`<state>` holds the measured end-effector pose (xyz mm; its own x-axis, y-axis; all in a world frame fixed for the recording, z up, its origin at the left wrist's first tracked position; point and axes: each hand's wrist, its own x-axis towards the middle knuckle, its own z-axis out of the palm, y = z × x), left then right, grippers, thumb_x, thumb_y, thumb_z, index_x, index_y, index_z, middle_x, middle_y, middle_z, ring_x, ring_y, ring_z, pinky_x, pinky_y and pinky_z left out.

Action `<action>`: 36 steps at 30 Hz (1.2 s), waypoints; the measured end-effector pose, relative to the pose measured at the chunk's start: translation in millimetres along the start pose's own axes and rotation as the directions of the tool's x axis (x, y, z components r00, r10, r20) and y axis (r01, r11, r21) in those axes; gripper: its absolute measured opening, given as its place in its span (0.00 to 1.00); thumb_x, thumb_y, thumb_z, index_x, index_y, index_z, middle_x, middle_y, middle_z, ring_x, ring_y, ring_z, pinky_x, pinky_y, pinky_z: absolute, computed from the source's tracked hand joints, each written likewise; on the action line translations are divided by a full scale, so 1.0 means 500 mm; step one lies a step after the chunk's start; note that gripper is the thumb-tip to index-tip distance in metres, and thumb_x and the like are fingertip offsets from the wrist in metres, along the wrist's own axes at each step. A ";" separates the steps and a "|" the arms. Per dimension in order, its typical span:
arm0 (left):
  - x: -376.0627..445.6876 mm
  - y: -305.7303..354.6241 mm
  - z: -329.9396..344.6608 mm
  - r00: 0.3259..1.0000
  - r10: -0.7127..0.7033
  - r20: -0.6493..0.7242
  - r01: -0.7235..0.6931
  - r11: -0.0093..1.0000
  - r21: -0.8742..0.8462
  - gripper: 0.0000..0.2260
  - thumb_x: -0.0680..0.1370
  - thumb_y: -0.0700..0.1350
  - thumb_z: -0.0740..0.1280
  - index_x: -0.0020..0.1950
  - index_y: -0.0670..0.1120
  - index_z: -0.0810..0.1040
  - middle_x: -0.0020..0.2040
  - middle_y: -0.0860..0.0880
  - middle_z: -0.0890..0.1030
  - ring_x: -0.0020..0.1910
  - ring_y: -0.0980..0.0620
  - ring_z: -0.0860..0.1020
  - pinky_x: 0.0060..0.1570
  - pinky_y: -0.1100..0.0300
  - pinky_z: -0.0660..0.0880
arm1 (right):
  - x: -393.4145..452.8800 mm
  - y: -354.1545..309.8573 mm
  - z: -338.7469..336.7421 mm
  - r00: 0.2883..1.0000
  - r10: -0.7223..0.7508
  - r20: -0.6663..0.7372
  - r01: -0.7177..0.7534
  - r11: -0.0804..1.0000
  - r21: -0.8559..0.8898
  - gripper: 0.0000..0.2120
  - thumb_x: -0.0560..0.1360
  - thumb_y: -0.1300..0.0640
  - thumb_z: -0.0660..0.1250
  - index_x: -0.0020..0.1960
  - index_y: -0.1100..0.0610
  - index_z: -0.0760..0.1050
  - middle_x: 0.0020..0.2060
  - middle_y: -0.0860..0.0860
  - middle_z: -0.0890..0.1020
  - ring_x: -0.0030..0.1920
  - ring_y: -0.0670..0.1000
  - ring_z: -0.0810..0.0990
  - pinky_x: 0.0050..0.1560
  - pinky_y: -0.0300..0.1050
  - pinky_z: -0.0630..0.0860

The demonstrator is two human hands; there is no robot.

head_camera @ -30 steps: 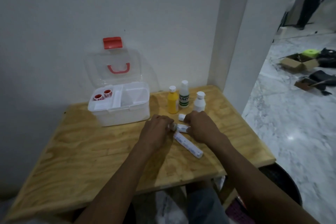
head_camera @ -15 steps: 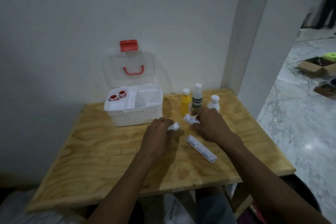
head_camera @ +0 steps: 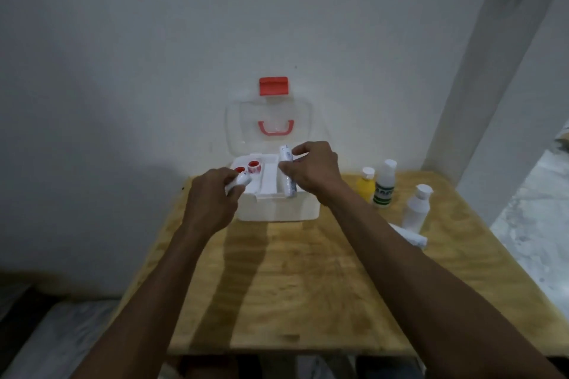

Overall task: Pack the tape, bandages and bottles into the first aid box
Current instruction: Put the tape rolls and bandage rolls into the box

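Over the first aid box (head_camera: 278,209), our left hand (head_camera: 212,200) and right hand (head_camera: 314,172) each pinch a bandage roll; bottle labels are unreadable.

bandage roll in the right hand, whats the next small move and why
Probably lower the bandage roll in the right hand into the open right compartment of the first aid box and let go. It is already held over that compartment, the lid stands open, and the left compartment holds two tape rolls. The left hand holds a second roll beside them.
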<state>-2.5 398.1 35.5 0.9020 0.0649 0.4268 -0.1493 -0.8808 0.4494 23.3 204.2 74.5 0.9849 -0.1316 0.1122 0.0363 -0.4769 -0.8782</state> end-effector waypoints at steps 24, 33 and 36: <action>0.090 -0.007 0.052 0.976 -0.057 0.210 0.024 0.987 0.157 0.14 0.76 0.47 0.71 0.61 0.45 0.82 0.57 0.44 0.84 0.52 0.44 0.82 0.56 0.48 0.78 | 0.129 0.010 0.160 0.999 0.040 0.029 -0.031 0.963 -0.269 0.15 0.70 0.62 0.75 0.37 0.58 0.68 0.28 0.48 0.65 0.27 0.45 0.66 0.29 0.32 0.60; 0.085 -0.010 0.045 0.978 -0.037 0.203 0.009 0.991 0.135 0.15 0.77 0.49 0.69 0.62 0.45 0.81 0.59 0.43 0.83 0.55 0.43 0.81 0.57 0.46 0.77 | 0.110 -0.001 0.135 1.000 0.022 0.022 -0.017 0.973 -0.228 0.13 0.70 0.63 0.75 0.53 0.62 0.78 0.49 0.57 0.81 0.45 0.52 0.81 0.45 0.38 0.76; 0.076 -0.008 0.039 0.982 -0.024 0.186 0.003 0.994 0.113 0.16 0.76 0.51 0.70 0.62 0.46 0.81 0.60 0.44 0.82 0.56 0.43 0.80 0.58 0.45 0.76 | 0.090 -0.006 0.105 1.000 0.004 0.012 -0.002 0.980 -0.199 0.13 0.70 0.64 0.75 0.53 0.66 0.79 0.51 0.60 0.83 0.49 0.57 0.84 0.49 0.45 0.81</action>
<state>40.1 394.9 34.7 0.9650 -0.0025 0.2623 -0.1000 -0.9279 0.3590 76.6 245.3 58.0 0.9870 -0.1235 0.1028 0.0000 -0.6397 -0.7686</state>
